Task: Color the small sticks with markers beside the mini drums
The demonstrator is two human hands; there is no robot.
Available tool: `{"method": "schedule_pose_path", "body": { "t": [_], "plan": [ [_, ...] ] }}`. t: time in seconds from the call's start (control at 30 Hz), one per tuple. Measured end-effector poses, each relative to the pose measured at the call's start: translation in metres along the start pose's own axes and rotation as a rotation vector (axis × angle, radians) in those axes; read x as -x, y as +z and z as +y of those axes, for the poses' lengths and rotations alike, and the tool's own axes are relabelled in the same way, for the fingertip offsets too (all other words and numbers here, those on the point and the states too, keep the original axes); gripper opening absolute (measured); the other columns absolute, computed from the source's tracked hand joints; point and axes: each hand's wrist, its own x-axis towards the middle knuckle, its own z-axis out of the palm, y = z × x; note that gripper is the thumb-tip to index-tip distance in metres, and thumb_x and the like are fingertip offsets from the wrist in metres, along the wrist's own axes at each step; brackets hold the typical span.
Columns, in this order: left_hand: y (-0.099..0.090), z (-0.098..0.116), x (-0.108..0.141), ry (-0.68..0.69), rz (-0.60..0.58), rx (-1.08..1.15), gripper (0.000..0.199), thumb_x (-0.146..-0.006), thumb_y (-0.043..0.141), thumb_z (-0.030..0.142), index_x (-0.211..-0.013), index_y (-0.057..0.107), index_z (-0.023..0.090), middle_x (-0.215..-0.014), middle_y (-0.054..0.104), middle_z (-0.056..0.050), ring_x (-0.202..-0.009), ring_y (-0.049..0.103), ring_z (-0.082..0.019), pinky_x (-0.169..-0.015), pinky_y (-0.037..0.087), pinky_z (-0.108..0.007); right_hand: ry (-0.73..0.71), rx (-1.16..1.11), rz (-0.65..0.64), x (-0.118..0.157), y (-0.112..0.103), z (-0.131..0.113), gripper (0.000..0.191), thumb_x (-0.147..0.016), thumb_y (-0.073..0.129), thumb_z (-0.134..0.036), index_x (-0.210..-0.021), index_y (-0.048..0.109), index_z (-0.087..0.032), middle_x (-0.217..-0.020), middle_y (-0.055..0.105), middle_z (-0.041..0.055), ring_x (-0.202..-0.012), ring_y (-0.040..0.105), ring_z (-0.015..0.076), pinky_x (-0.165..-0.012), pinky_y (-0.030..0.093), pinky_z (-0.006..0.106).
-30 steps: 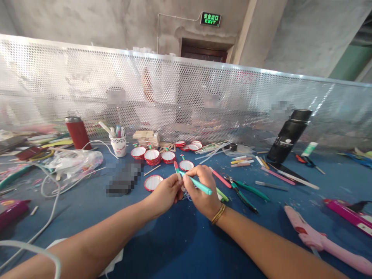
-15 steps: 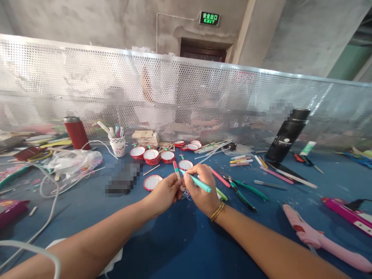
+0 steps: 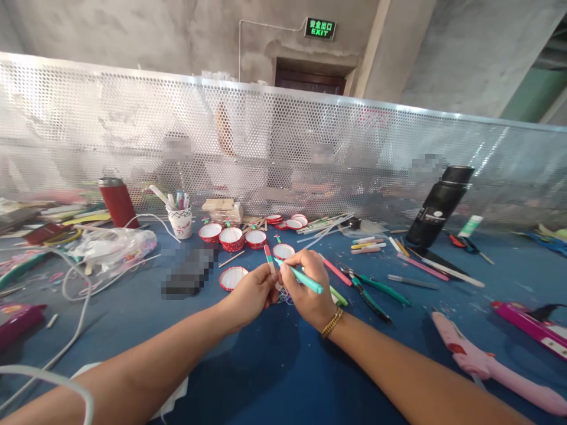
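Between thumb and fingers, my left hand (image 3: pixel 254 292) pinches a wooden craft stick (image 3: pixel 267 255) whose upper end is coloured red and green. My right hand (image 3: pixel 310 289) grips a turquoise marker (image 3: pixel 308 280) like a pen, its tip at the stick close below the coloured end. Just beyond the hands lie shallow round dishes with red rims and white insides; one dish (image 3: pixel 233 278) is beside my left hand, another dish (image 3: pixel 283 252) behind the stick. A tangle of thin pale strands (image 3: pixel 286 297) shows between my hands.
Right of my hands lie green-handled pliers (image 3: pixel 372 289), several markers (image 3: pixel 367 245) and a pink glue gun (image 3: pixel 491 363). A black bottle (image 3: pixel 438 206) stands farther back. To the left are a phone (image 3: pixel 190 271), a paper cup of pens (image 3: pixel 179 222), a red flask (image 3: pixel 117 202) and a white cable (image 3: pixel 84 313).
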Motion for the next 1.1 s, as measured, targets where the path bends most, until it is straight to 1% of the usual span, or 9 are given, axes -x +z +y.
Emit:
{"method": "schedule_pose_path", "body": {
  "t": [0.2,0.37,0.47,0.6,0.77,0.87,1.0,1.1],
  "plan": [
    [0.000,-0.003,-0.001,0.009,-0.017,0.013,0.031,-0.085,0.044,0.051,-0.079,0.046,0.020,-0.058,0.049,0.005,-0.049,0.039,-0.008,-0.049,0.029,-0.022,-0.030,0.002,-0.039,-0.001,0.000,-0.002,0.007,-0.085,0.054,-0.022,-0.078,0.052,-0.021,-0.077,0.060,0.0010,-0.078,0.054,0.0175,-0.078,0.040,0.035],
    [-0.001,-0.003,-0.002,0.014,-0.003,0.010,0.034,-0.084,0.044,0.054,-0.081,0.046,0.020,-0.057,0.050,0.005,-0.048,0.040,-0.008,-0.048,0.029,-0.022,0.012,0.013,0.001,-0.001,0.000,0.001,0.007,-0.084,0.054,-0.022,-0.078,0.054,-0.021,-0.073,0.059,0.0003,-0.075,0.052,0.0175,-0.077,0.040,0.035],
    [-0.001,-0.002,-0.001,-0.001,-0.002,0.025,0.033,-0.083,0.047,0.053,-0.079,0.047,0.020,-0.057,0.050,0.005,-0.047,0.039,-0.007,-0.048,0.028,-0.021,0.003,-0.006,-0.006,0.000,-0.001,0.000,0.007,-0.085,0.053,-0.023,-0.079,0.054,-0.021,-0.074,0.059,0.0006,-0.075,0.053,0.0176,-0.078,0.040,0.035],
    [-0.001,-0.002,0.000,-0.008,-0.010,0.029,0.031,-0.083,0.048,0.051,-0.079,0.047,0.020,-0.058,0.051,0.005,-0.048,0.040,-0.007,-0.048,0.028,-0.021,-0.007,-0.004,-0.037,0.000,0.000,0.000,0.007,-0.084,0.054,-0.022,-0.078,0.053,-0.021,-0.075,0.060,0.0005,-0.076,0.053,0.0174,-0.079,0.040,0.035],
    [0.000,0.001,0.001,-0.030,-0.003,0.020,0.029,-0.087,0.043,0.048,-0.079,0.047,0.020,-0.058,0.051,0.005,-0.047,0.039,-0.007,-0.047,0.027,-0.021,0.060,0.006,-0.001,0.000,0.000,0.003,0.007,-0.085,0.055,-0.024,-0.079,0.054,-0.021,-0.074,0.059,0.0008,-0.077,0.052,0.0184,-0.078,0.040,0.035],
    [0.001,0.006,0.003,-0.056,0.001,0.036,0.025,-0.087,0.045,0.043,-0.078,0.047,0.019,-0.058,0.051,0.005,-0.047,0.040,-0.006,-0.047,0.026,-0.020,0.051,-0.004,-0.012,0.001,0.000,0.002,0.005,-0.085,0.055,-0.024,-0.081,0.054,-0.021,-0.076,0.059,0.0008,-0.077,0.052,0.0180,-0.078,0.040,0.034],
    [0.002,0.012,0.005,-0.089,-0.016,0.076,0.017,-0.084,0.049,0.037,-0.081,0.048,0.020,-0.059,0.052,0.006,-0.046,0.041,-0.006,-0.046,0.026,-0.020,0.038,-0.013,-0.023,0.002,-0.001,-0.002,0.003,-0.084,0.056,-0.023,-0.082,0.055,-0.021,-0.078,0.059,0.0007,-0.078,0.053,0.0179,-0.078,0.040,0.034],
    [0.003,0.014,0.007,-0.090,-0.026,0.085,0.014,-0.084,0.048,0.034,-0.082,0.049,0.020,-0.058,0.053,0.006,-0.047,0.042,-0.006,-0.047,0.027,-0.020,0.030,-0.023,-0.030,0.002,-0.001,-0.004,0.002,-0.082,0.056,-0.022,-0.081,0.055,-0.022,-0.077,0.059,0.0009,-0.078,0.053,0.0183,-0.077,0.041,0.035]
  ]
}}
